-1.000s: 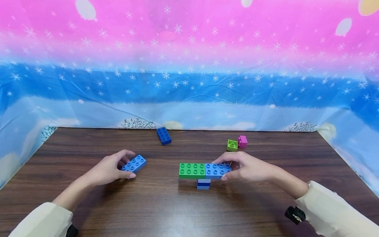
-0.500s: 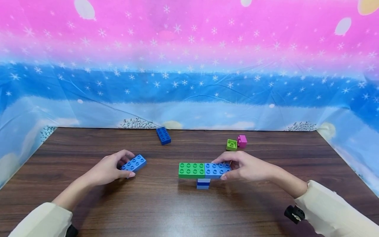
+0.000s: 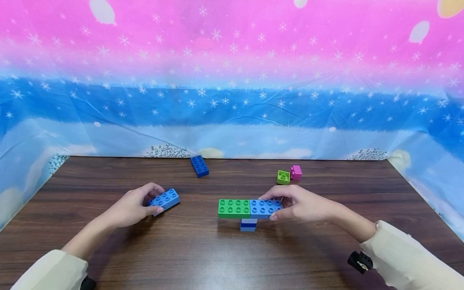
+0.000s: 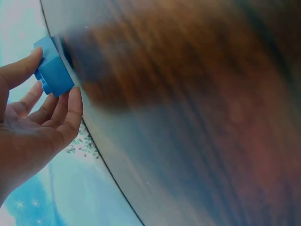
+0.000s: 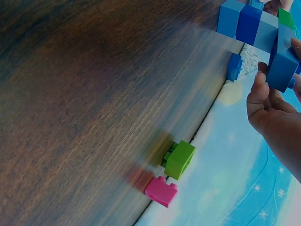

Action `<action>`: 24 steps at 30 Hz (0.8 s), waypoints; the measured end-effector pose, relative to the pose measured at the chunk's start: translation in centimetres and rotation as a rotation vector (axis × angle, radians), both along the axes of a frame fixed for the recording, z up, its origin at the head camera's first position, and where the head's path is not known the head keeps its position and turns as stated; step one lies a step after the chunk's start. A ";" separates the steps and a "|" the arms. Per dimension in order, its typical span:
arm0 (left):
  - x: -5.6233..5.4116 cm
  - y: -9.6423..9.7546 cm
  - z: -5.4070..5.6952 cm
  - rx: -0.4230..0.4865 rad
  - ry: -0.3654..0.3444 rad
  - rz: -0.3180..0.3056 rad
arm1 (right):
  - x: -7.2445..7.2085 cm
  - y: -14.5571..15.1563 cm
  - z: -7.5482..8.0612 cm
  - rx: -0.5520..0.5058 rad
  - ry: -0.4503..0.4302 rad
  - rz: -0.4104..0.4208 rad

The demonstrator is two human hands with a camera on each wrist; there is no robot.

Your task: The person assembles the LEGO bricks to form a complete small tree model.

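Observation:
My left hand (image 3: 132, 206) pinches a light blue toy building brick (image 3: 166, 199), thumb on the near side and fingers behind. In the left wrist view that brick (image 4: 56, 70) is seen held between thumb and fingertips. On the right, my right hand (image 3: 299, 204) grips the end of another light blue brick (image 3: 262, 208). This brick lies end to end with a green brick (image 3: 233, 208), both across the top of a short column (image 3: 248, 225). Light blue, dark blue and light blue layers of the column (image 5: 247, 23) show in the right wrist view.
A dark blue brick (image 3: 199, 166) lies toward the back of the wooden table (image 3: 181, 257). Farther right, a lime green brick (image 3: 283, 177) lies with its hollow side showing, beside a pink brick (image 3: 296, 173). A printed cloth (image 3: 232, 141) hangs behind the table.
The light blue brick in my left hand has turned slightly, showing more of its near side, and the thumb has shifted up a little. My right hand and the column stay in place.

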State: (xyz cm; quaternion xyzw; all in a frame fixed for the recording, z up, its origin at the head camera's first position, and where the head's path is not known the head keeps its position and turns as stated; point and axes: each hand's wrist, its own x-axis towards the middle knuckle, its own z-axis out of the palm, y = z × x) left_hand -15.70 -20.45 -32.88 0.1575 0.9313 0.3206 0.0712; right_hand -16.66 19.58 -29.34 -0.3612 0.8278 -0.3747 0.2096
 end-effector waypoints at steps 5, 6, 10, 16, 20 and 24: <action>0.1 0.4 0.7 0.016 0.009 -0.007 | 0.0 0.0 0.0 0.002 0.000 -0.003; 0.2 0.5 0.8 0.023 0.009 -0.011 | 0.0 0.0 0.0 0.002 0.000 -0.004; 0.4 1.2 1.6 0.055 0.009 -0.028 | 0.0 -0.1 0.0 0.001 -0.003 -0.006; 0.8 2.4 2.6 0.082 0.035 -0.057 | 0.0 -0.1 0.0 0.004 -0.004 -0.011; 1.1 3.2 3.0 0.091 0.060 -0.075 | 0.0 -0.1 0.0 0.003 -0.004 -0.010; 1.4 4.1 3.5 0.113 0.082 -0.092 | 0.0 -0.1 -0.1 0.002 -0.002 -0.009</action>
